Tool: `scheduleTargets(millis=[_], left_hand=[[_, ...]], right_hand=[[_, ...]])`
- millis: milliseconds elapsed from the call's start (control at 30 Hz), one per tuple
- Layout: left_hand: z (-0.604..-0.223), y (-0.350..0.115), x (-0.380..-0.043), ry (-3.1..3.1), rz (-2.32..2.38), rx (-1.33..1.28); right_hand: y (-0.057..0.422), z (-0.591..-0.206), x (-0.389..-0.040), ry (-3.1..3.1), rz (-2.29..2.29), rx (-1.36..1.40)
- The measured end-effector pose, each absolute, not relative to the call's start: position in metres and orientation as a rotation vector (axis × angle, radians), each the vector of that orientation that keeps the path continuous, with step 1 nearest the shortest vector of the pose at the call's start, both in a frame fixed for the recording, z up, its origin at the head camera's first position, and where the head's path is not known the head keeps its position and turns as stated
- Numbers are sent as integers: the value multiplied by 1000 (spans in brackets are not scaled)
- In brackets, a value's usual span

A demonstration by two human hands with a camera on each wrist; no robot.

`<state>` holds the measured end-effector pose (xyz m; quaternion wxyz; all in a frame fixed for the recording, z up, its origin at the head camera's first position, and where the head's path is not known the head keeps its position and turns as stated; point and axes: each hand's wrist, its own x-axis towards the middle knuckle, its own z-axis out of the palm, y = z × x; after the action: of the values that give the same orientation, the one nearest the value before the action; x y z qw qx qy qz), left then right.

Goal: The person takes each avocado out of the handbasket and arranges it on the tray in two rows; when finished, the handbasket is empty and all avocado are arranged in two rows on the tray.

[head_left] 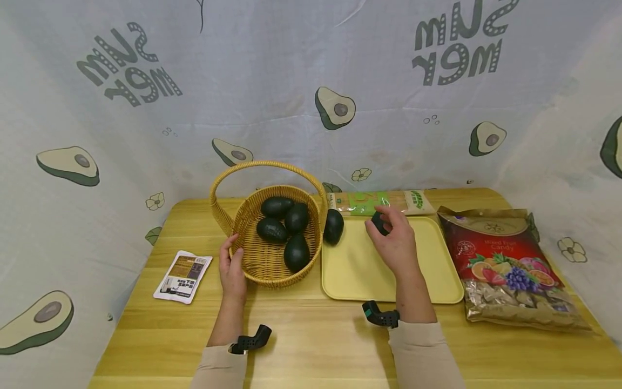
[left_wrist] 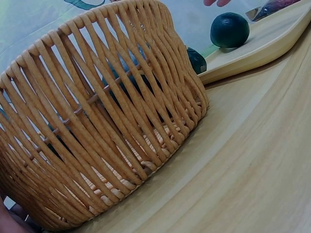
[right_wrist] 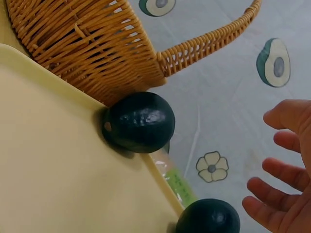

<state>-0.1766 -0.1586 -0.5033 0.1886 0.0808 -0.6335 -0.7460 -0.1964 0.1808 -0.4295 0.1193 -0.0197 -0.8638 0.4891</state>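
Note:
My left hand [head_left: 232, 273] holds the left side of a wicker basket [head_left: 264, 259], thumb and a bent finger at its rim; the other fingers are mostly hidden. Several dark green avocados [head_left: 272, 230] lie inside the basket. Above a yellow tray [head_left: 359, 281], my right hand [head_left: 396, 243] is beside another avocado [head_left: 380, 222], which it partly covers in the head view. From the right wrist, the loosely spread fingers [right_wrist: 272, 199] show a gap from that avocado [right_wrist: 209, 218]. One more avocado [right_wrist: 141, 124] sits at the tray's edge against the basket.
A large bag of fruit candy [head_left: 505, 270] lies right of the tray. Behind the tray is a flat clear and green packet [head_left: 379, 202]. A small white and brown pouch [head_left: 183, 276] lies left of the basket. Printed cloth [head_left: 291, 70] hangs behind the wooden table [head_left: 311, 335].

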Motion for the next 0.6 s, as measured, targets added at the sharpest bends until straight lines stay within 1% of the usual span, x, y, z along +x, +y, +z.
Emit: scheduleTargets(millis=[367,600], left_hand=[[-505,-160,-177,-1792,-2098,222],[-502,-159,-175,-1781,-2108,215]], right_hand=[[167,-435,-197,-2614,1455,47],[163,-432,-197,-2613,1415,63]])
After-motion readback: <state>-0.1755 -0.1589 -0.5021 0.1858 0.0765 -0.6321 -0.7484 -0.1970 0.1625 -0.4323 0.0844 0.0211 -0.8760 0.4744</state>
